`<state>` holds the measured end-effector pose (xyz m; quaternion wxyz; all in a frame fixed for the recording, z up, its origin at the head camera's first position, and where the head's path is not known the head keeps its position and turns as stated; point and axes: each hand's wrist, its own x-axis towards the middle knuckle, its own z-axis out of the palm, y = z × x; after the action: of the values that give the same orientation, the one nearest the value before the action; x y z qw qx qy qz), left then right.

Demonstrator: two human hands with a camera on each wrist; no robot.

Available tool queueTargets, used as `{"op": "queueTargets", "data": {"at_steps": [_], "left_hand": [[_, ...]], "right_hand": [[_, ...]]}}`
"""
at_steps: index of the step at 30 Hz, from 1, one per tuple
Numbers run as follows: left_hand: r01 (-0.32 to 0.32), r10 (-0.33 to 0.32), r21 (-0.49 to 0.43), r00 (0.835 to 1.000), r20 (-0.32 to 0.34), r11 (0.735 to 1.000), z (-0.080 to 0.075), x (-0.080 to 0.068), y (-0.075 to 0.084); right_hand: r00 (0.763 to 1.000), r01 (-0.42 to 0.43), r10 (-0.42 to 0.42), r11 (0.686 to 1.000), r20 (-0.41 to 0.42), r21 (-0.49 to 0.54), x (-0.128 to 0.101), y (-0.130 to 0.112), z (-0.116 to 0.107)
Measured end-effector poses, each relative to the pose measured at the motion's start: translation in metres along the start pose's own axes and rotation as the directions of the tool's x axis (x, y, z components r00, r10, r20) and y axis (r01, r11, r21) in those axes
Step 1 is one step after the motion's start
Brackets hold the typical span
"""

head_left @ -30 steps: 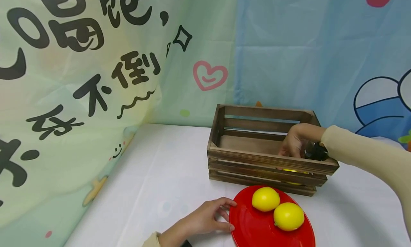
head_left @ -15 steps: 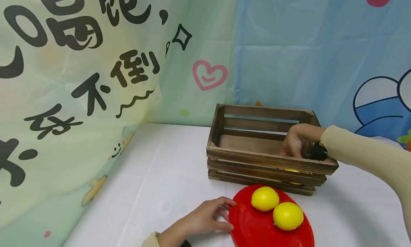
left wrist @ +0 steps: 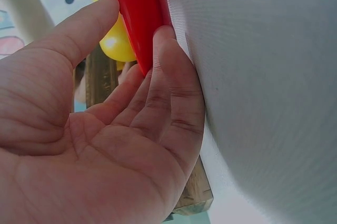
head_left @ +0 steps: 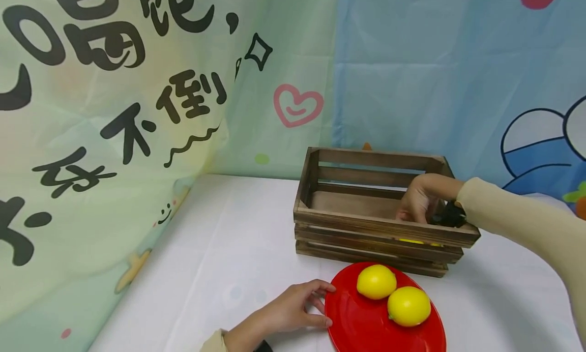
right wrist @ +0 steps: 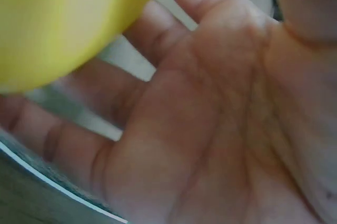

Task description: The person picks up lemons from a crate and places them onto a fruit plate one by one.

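Note:
My left hand [head_left: 293, 307] pinches the left rim of a round red plate [head_left: 361, 326], thumb on one face and fingers against the other, as the left wrist view shows. Two yellow lemons, one farther back [head_left: 377, 282] and one nearer [head_left: 409, 306], lie on that plate. My right hand [head_left: 417, 202] reaches down into the right end of a slatted wooden crate [head_left: 348, 235], its fingertips hidden behind the front slats. In the right wrist view its fingers curl round another lemon [right wrist: 58, 24]. Some yellow shows through the crate's upper front gap.
The crate stands right behind the plate on a white-covered table [head_left: 220, 250]. A printed cloth backdrop [head_left: 270, 138] hangs close behind the crate and runs along the left side. The right sleeve [head_left: 517, 225] crosses over the crate's right end.
The yellow seen between the front slats has risen and shifted left, gone from the lower gap. The left hand keeps its hold on the plate. The whole view has drifted slightly.

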<state>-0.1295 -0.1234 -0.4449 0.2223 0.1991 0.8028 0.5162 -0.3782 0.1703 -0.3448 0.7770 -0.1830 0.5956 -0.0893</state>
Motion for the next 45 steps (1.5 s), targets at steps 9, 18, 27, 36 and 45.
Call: {"op": "queueTargets", "data": {"at_steps": [9, 18, 27, 36, 45], "left_hand": [[-0.010, 0.010, -0.028, 1.000, -0.008, 1.000, 0.001, -0.002, -0.001], [-0.038, 0.038, -0.021, 0.999, -0.009, 0.999, 0.000, 0.001, -0.001], [-0.018, 0.018, -0.027, 1.000, 0.020, 0.999, 0.002, 0.002, -0.001], [-0.020, 0.022, -0.045, 0.999, 0.035, 0.999, 0.004, 0.002, 0.002], [-0.001, 0.001, -0.020, 1.000, -0.001, 1.000, 0.001, 0.003, 0.005]], "right_hand": [[0.996, 0.083, -0.084, 0.995, -0.035, -0.047, -0.004, -0.002, -0.005], [0.967, 0.198, -0.214, 0.973, -0.139, -0.119, -0.013, 0.003, -0.011], [0.915, 0.264, -0.299, 0.952, -0.270, -0.156, -0.014, 0.008, -0.003], [0.827, 0.207, -0.296, 0.951, -0.478, -0.231, -0.021, 0.003, 0.005], [0.600, 0.122, -0.379, 0.914, -0.705, -0.388, -0.042, -0.011, 0.010]]}}
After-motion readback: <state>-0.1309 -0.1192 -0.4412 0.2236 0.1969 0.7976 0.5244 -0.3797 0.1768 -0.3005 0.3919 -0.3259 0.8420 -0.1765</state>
